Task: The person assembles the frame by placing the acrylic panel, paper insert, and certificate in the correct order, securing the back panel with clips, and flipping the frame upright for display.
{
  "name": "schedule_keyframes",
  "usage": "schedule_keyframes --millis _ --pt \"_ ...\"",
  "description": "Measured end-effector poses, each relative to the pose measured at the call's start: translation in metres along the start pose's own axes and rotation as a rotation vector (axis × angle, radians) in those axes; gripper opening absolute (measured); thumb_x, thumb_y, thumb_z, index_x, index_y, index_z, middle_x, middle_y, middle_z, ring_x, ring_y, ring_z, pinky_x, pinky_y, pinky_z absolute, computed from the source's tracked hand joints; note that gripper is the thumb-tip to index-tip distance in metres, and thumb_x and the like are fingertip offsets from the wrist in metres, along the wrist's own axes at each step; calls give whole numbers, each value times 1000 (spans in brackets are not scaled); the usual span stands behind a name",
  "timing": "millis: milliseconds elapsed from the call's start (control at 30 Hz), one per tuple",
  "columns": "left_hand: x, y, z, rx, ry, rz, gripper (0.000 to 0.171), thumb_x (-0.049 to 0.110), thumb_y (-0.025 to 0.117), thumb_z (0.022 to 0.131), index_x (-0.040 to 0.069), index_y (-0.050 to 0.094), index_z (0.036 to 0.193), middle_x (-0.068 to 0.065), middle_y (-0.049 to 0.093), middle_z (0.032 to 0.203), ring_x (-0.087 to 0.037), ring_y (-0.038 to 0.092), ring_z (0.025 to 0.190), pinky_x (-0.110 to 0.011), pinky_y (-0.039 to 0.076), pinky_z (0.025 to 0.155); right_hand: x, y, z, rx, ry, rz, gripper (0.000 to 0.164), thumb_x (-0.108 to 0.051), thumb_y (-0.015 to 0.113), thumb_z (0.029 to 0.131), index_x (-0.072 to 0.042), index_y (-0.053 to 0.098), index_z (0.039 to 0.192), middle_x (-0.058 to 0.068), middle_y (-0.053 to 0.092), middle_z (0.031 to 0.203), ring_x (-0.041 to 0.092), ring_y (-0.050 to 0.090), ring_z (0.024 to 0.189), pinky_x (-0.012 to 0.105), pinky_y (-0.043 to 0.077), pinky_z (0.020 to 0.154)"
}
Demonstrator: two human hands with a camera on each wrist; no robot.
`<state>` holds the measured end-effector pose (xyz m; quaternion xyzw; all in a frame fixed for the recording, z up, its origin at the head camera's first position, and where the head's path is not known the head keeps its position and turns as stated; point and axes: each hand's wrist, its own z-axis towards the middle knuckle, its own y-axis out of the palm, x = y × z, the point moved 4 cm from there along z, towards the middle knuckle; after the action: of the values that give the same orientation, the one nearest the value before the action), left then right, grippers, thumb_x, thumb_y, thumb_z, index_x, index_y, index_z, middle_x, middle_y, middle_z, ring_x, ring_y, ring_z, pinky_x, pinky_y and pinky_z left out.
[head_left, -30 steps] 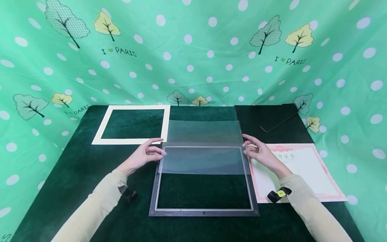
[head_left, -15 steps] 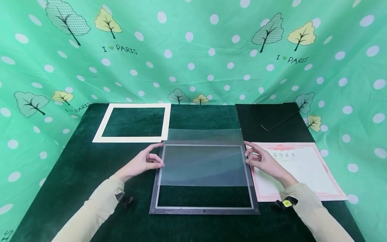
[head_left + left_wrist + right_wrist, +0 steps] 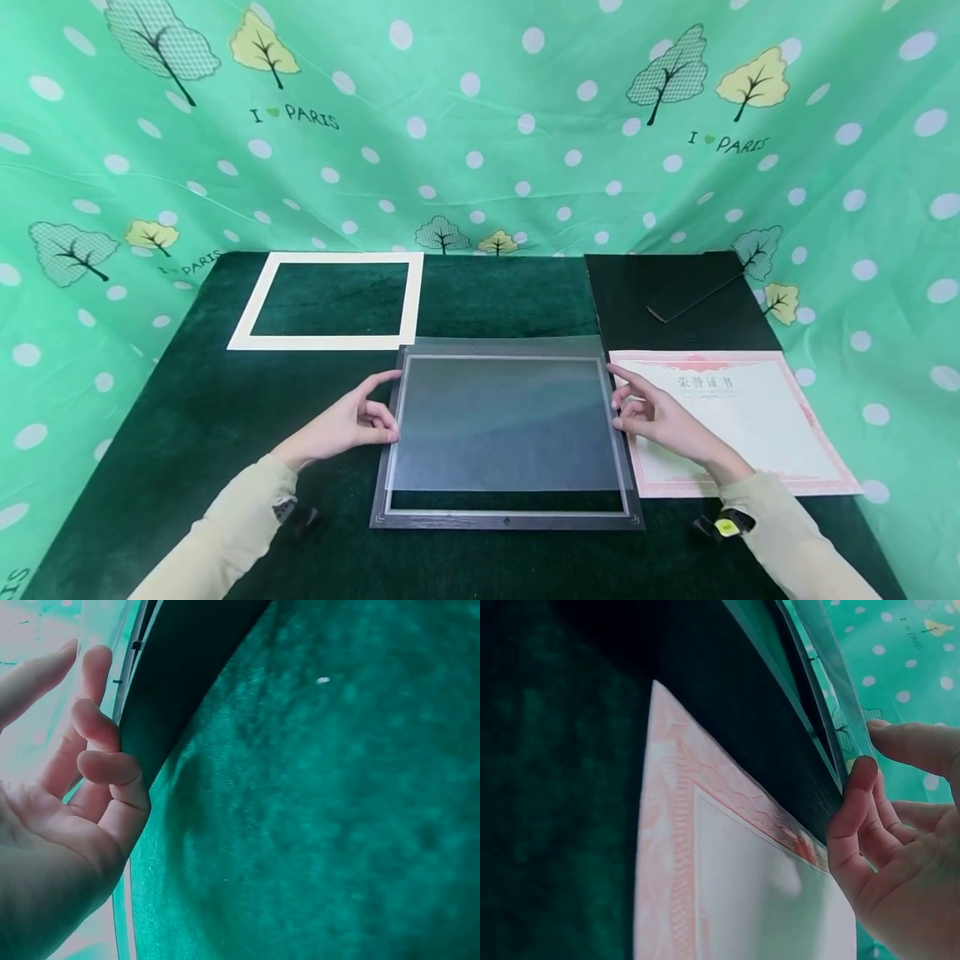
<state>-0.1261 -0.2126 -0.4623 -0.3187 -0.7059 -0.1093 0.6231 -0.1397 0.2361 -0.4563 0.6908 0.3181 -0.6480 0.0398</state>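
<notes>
Both hands at work on the clear sheet [image 3: 510, 425], which spans between them over the grey frame [image 3: 442, 523]. Left hand [image 3: 347, 427] holds the sheet's left edge, fingers curled in, index reaching toward the far side. Right hand [image 3: 660, 412] mirrors it on the right edge, clamped on the sheet; wrist views are too tight to tell which fingertips carry the load. Sheet lies crosswise over the frame opening, far edge a little past the far bar, near edge short of the near bar, leaving a strip of dark tablecloth [image 3: 187, 467] visible inside.

Step in hand, judging by the pose: laying the sheet into the frame. Doesn't look seated. Next move likely calls for drawing it toward the person, lining up the corners with the inner lip, then letting both sides down evenly. Risk: one edge catching on the lip or the sheet bowing if squeezed.

White mat [image 3: 330, 342] lies at far left, corner right by the frame. Black backing board [image 3: 637, 279] sits far right, certificate [image 3: 738, 433] in front of it, beside the frame.
</notes>
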Motion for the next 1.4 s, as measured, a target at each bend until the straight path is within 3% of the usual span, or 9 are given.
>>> schedule_keyframes --millis 333,1033,1400 --pt "1 7 -10 -13 -34 -21 89 14 74 87 14 14 153 -7 70 92 -29 65 80 -32 52 83 2 6 -12 -28 -31 5 77 -3 67 90 -7 22 153 18 51 106 23 61 75 24 49 67" --pt "-4 10 -17 -33 -21 -25 81 13 70 90 12 17 151 -8 70 94 -30 65 81 -33 53 81 3 10 -23 -8 -34 -27 74 -8 67 91 -8 25 152 15 54 104 19 56 82 24 48 69" --pt "-5 10 -14 17 -24 11 76 12 70 90 5 24 149 -8 69 88 -25 67 83 -28 52 82 4 11 -19 -15 -1 -36 73 -8 68 91 -4 27 151 14 54 104 17 55 80 22 48 70"
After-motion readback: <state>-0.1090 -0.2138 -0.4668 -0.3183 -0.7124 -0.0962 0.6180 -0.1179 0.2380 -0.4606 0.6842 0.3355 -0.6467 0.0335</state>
